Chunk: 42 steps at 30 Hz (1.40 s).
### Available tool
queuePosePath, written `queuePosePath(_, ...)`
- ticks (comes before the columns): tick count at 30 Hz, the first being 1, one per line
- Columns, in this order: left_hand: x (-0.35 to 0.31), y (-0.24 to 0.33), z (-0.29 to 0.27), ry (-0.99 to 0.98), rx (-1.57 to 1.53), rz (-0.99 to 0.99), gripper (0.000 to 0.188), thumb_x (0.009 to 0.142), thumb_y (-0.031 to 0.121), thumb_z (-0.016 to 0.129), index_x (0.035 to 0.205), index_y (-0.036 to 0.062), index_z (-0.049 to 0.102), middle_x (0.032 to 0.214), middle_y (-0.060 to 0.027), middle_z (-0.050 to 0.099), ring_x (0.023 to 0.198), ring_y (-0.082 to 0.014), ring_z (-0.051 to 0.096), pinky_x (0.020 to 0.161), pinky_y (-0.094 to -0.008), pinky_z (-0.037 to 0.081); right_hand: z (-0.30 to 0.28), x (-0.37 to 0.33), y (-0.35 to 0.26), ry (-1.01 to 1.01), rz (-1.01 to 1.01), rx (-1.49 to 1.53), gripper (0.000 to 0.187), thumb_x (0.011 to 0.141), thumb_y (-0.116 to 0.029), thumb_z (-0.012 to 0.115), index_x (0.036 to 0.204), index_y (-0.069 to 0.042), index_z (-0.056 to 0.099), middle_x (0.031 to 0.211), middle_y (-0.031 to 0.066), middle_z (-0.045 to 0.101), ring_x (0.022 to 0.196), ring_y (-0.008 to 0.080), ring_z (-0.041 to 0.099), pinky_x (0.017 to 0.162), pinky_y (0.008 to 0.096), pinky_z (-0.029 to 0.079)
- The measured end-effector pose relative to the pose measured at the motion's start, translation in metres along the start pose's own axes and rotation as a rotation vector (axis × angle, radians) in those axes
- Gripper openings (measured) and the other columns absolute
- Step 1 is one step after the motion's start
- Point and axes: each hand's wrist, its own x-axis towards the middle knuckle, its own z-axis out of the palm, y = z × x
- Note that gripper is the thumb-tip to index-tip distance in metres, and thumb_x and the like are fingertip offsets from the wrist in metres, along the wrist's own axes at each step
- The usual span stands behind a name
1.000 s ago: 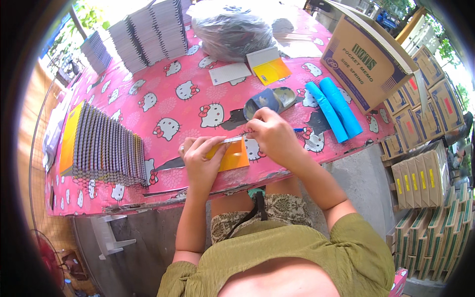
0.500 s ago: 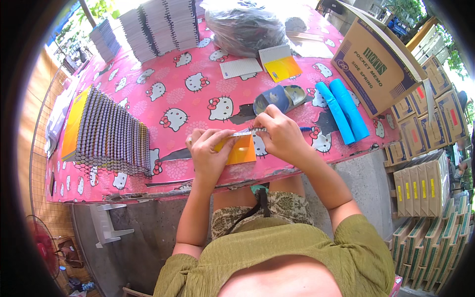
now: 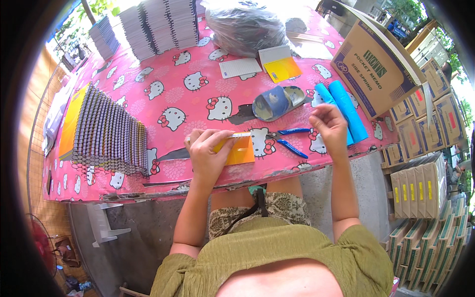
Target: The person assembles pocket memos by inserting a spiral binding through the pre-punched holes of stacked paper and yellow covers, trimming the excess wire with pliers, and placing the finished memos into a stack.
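Observation:
My left hand (image 3: 209, 147) pinches a small notebook (image 3: 241, 155) with a yellow-orange cover near the front edge of the table, its white page edges facing up. Off to the right, my right hand (image 3: 330, 127) is raised beside the blue rolls (image 3: 352, 111), fingers curled together; whatever they may hold is too small to make out. Between the hands lie cutting pliers (image 3: 295, 131) with blue handles, jaws toward the notebook. A blue patterned slide sandal (image 3: 269, 105) rests just behind the pliers.
Spiral-bound notebooks (image 3: 106, 133) form a tall stack at left. Behind stand piles of white coil-edged pads (image 3: 158, 29), a filled plastic bag (image 3: 245, 27) and an opened yellow notebook (image 3: 282, 68). A large carton (image 3: 376, 67) occupies the right corner; more boxes (image 3: 418, 185) are stacked beyond.
My right hand has left the notebook's edge and moved right, toward the blue rolls, uncovering the pliers. My left hand stays on the notebook.

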Motion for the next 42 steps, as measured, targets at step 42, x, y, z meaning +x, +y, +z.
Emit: queuePosePath(42, -0.002, -0.005, -0.004, 0.01, 0.01, 0.052, 0.017, 0.066, 0.024, 0.077, 0.081, 0.0183, 0.072, 0.078, 0.0034, 0.066, 0.082, -0.017, 0.056, 0.083, -0.0355, 0.032, 0.102, -0.012, -0.04, -0.561, -0.081, -0.252, 0.025, 0.083, -0.002, 0.061, 0.108, -0.003, 0.059, 0.082, 0.0102, 0.055, 0.07, 0.0203, 0.055, 0.063, 0.0312, 0.046)
